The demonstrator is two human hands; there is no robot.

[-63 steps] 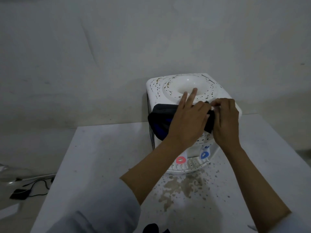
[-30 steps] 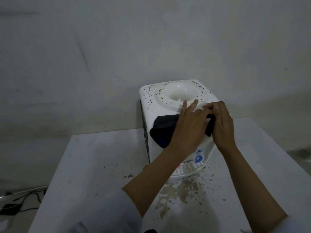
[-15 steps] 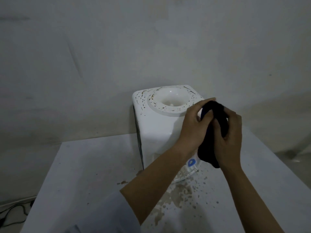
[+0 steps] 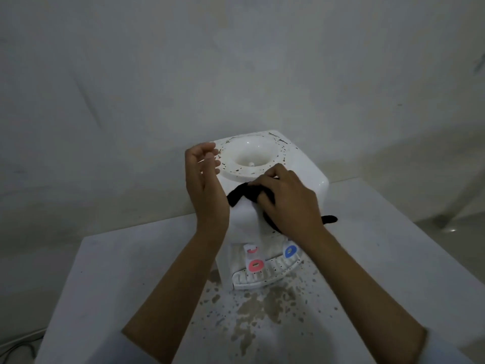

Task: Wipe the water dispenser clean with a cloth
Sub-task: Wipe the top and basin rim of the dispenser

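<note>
One white water dispenser [image 4: 296, 179] stood at the centre of the frame on a pale bench [image 4: 118, 271], backed close to a grey wall [image 4: 236, 61]. Its top carried a round funnel-shaped recess [image 4: 249, 156], and dark specks ringed the rim of that recess and the top's far corner. A black cloth [image 4: 242, 194] lay over the front upper edge of the unit, just below the recess, one end trailing toward the left of the frame and a dark tip showing past the unit's right side.

The right hand [image 4: 286, 200] lay on top of the cloth at centre right, its grip curled down and bunching the fabric against the dispenser's front edge. The left hand [image 4: 204, 179] was raised beside the unit's upper left corner, apart from the cloth, its grip loosely curled and holding nothing; whether it touched the casing could not be determined. Both forearms entered from the lower edge of the frame, with light sleeves [image 4: 86, 348] visible at the bottom.

On the lower front of the dispenser, a red tap button [image 4: 256, 266] sat to the left and a blue tap button [image 4: 290, 251] to the right, above a slotted white drip tray [image 4: 262, 278]. The bench surface in front of the tray bore a brownish stain [image 4: 252, 311] and scattered dark specks. A dark cable [image 4: 15, 348] lay on the floor at the lower left of the frame.
</note>
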